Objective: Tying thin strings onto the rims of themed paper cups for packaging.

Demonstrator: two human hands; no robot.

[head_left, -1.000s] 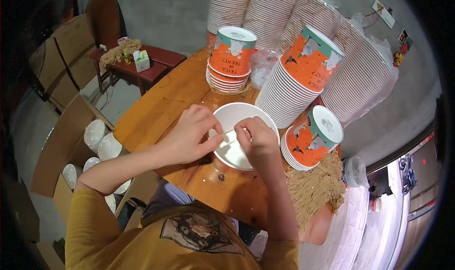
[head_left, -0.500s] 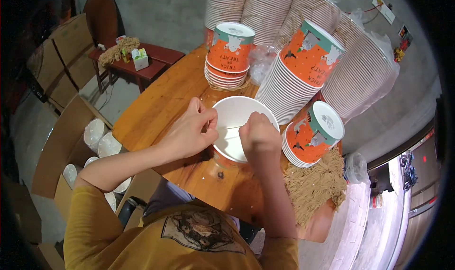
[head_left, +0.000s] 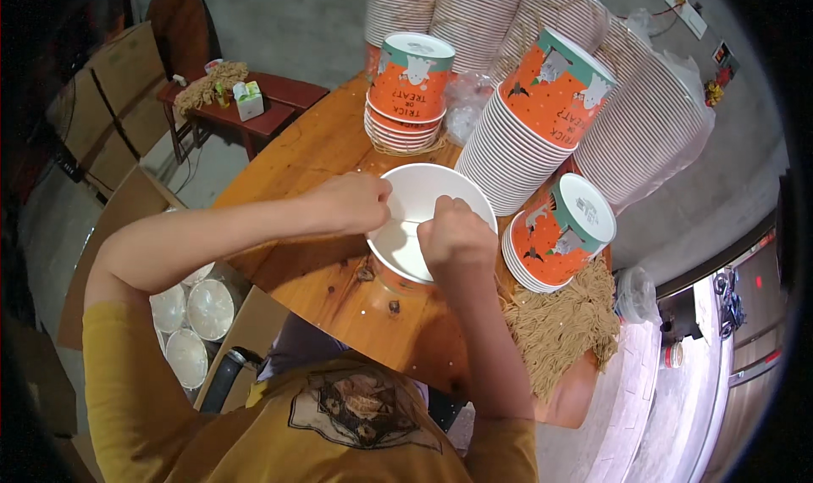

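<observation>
A white-lined paper bucket [head_left: 411, 182] with an orange outside stands upright on the wooden table, its mouth facing me. Over its left rim my left hand [head_left: 360, 202] is closed, knuckles up. My right hand [head_left: 460, 239] is a fist above the right side of the opening. A thin tan cord [head_left: 407, 221] shows across the bucket's mouth between the two hands; its ends are hidden in my fingers. Right of the bucket lies a heap of tan cords [head_left: 563, 330] at the table edge.
Upside-down orange-and-green printed buckets stand in a short stack [head_left: 412, 89], a tall stack [head_left: 533, 119] and a low stack [head_left: 559, 233]. Wrapped bucket stacks [head_left: 644, 127] rise behind. A cardboard box [head_left: 246, 339] of buckets is lower left, a red bench [head_left: 284, 110] beyond.
My left hand has turned over into a closed grip, its elbow swinging out and up to the left. My right hand has shifted slightly left. The bucket sits slightly farther up and left in view.
</observation>
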